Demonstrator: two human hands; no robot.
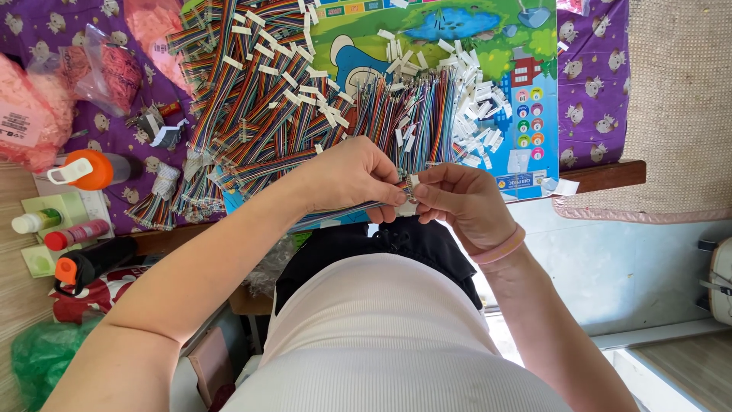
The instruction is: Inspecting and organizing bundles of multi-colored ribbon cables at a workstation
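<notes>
- A table covered in purple patterned cloth (591, 91) carries a bright cartoon-printed mat (457, 34); from the hands, a woven beige rug (679, 107) lies at about two o'clock.
- Heaped across the mat, at twelve o'clock from the hands, are rainbow ribbon cables (259, 99) and loose white connector housings (476, 114).
- The left hand (351, 179) is closed around one rainbow cable (335, 214), fingers pressed together near its end.
- The right hand (461, 202), a pink band at the wrist, pinches a small white connector (412, 183) between thumb and fingertips, touching the cable's tip.
- At nine o'clock stand an orange-capped bottle (88, 169) and smaller bottles; pink bagged parts (30, 114) lie towards ten.
- The cable looks light and limp, likely to droop unless gripped just behind its end.
- The connector seems tiny, hard and smooth, easily dropped; a fingertip pinch on its flat sides suits it.
- The thin wire ends probably bend easily, so gentle pressure seems wise.
</notes>
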